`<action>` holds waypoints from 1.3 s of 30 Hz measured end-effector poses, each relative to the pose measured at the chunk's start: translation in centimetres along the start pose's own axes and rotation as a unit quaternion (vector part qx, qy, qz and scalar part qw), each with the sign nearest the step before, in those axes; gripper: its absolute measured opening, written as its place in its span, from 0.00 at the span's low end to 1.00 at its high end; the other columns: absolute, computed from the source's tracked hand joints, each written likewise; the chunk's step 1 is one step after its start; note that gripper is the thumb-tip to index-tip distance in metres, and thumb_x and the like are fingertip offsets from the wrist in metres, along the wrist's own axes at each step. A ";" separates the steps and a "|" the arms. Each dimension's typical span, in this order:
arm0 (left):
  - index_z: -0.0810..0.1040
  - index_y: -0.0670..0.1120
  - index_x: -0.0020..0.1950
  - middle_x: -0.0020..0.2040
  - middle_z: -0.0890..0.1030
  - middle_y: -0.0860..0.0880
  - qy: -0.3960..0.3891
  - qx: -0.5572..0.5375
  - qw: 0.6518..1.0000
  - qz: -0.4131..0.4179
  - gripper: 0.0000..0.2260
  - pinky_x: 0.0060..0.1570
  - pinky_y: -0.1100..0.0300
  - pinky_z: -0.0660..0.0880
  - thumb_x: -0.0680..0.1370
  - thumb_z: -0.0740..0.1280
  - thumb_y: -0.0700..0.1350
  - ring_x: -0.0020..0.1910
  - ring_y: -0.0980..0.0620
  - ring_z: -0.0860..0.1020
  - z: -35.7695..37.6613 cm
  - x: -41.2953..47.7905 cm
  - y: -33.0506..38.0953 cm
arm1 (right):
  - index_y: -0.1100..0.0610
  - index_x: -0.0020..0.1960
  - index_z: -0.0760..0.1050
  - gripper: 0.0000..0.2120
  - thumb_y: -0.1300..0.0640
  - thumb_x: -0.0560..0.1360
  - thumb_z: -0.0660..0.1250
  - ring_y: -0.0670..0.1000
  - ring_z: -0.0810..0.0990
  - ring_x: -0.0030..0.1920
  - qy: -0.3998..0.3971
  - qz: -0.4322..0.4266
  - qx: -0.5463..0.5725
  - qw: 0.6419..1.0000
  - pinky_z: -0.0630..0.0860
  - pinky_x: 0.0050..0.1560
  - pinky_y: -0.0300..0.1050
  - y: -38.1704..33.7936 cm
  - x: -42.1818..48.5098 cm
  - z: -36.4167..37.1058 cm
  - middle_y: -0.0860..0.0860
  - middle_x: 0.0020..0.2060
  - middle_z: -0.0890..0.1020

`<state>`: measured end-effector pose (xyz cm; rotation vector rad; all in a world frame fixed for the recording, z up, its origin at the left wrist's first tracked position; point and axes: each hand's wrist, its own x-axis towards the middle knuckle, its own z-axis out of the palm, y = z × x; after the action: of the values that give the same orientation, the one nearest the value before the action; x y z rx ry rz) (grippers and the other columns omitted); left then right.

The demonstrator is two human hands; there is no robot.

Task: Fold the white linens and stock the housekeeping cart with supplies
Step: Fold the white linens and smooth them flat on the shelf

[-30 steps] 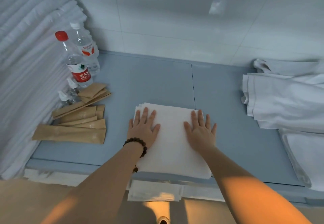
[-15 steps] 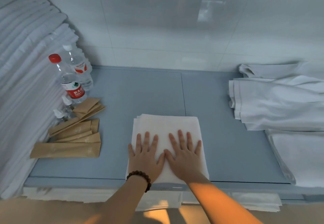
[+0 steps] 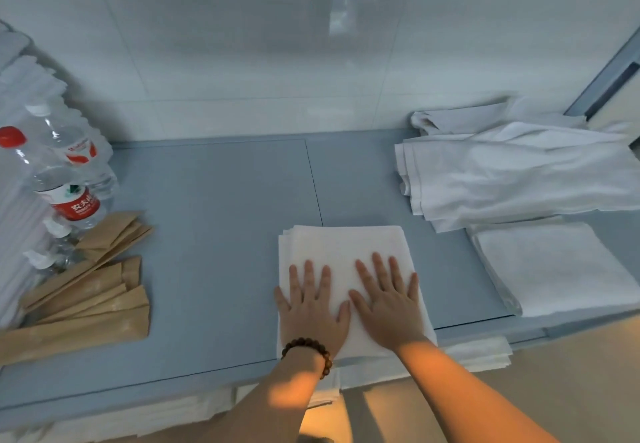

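Both hands lie flat, fingers straight and slightly spread, gripping nothing. The left hand (image 3: 311, 307), with a brown bead bracelet (image 3: 309, 350) on its wrist, and the right hand (image 3: 388, 300) press the near half of a square folded white towel (image 3: 343, 245), thumbs almost touching. The towel rests at the grey-blue shelf's (image 3: 214, 234) front edge.

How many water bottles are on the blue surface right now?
2. A red-capped bottle at the left edge, and a white-capped bottle just behind it toward the wall. More may be hidden by the linen stack beside them.
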<state>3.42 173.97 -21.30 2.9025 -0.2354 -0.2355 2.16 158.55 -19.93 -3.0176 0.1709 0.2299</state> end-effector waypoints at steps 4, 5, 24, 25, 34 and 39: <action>0.40 0.56 0.78 0.78 0.37 0.51 -0.002 -0.006 1.000 0.016 0.32 0.70 0.39 0.34 0.77 0.44 0.65 0.75 0.45 0.33 0.4 0.3 1.9 | 0.38 0.74 0.33 0.29 0.35 0.79 0.42 0.52 0.31 0.75 0.000 0.013 0.004 1.000 0.35 0.73 0.63 2.0 -0.3 0.0 0.45 0.75 0.33; 0.40 0.56 0.78 0.78 0.37 0.51 -0.002 -0.009 1.000 0.017 0.32 0.70 0.39 0.33 0.77 0.44 0.65 0.75 0.45 0.32 0.6 0.3 2.4 | 0.38 0.74 0.33 0.29 0.35 0.79 0.42 0.52 0.31 0.75 0.001 0.013 0.007 1.000 0.35 0.73 0.62 2.6 -0.3 0.1 0.44 0.75 0.33; 0.35 0.56 0.77 0.78 0.35 0.49 0.001 0.012 0.998 -0.065 0.31 0.72 0.41 0.35 0.78 0.42 0.65 0.76 0.44 0.35 2.0 2.9 8.7 | 0.39 0.74 0.32 0.29 0.34 0.78 0.38 0.52 0.29 0.74 -0.025 -0.072 0.009 0.997 0.31 0.71 0.63 9.7 4.6 -0.5 0.45 0.75 0.33; 0.36 0.55 0.77 0.78 0.36 0.48 -0.008 0.017 0.997 -0.072 0.31 0.72 0.41 0.36 0.78 0.43 0.64 0.76 0.44 0.36 1.6 2.9 8.9 | 0.40 0.75 0.34 0.28 0.35 0.79 0.39 0.53 0.30 0.75 -0.033 -0.083 0.012 0.996 0.32 0.72 0.63 9.8 4.6 -0.8 0.46 0.76 0.34; 0.55 0.48 0.77 0.79 0.48 0.42 0.018 -0.041 0.998 -0.036 0.25 0.74 0.46 0.40 0.82 0.50 0.56 0.77 0.42 0.44 -1.8 3.1 22.3 | 0.43 0.77 0.43 0.25 0.43 0.82 0.45 0.52 0.36 0.77 0.048 -0.125 0.033 0.990 0.36 0.74 0.60 20.7 3.4 -6.8 0.50 0.78 0.42; 0.54 0.47 0.77 0.78 0.51 0.41 -0.025 -0.039 0.999 0.013 0.25 0.74 0.46 0.44 0.82 0.50 0.55 0.77 0.42 0.47 0.1 3.7 31.1 | 0.42 0.77 0.41 0.25 0.43 0.82 0.42 0.52 0.36 0.77 0.057 -0.051 0.002 0.997 0.38 0.74 0.59 32.8 2.7 -8.9 0.49 0.77 0.40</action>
<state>2.61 143.33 -14.76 2.8177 -0.2674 -0.3052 2.19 124.86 -14.96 -3.0254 0.0261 0.0478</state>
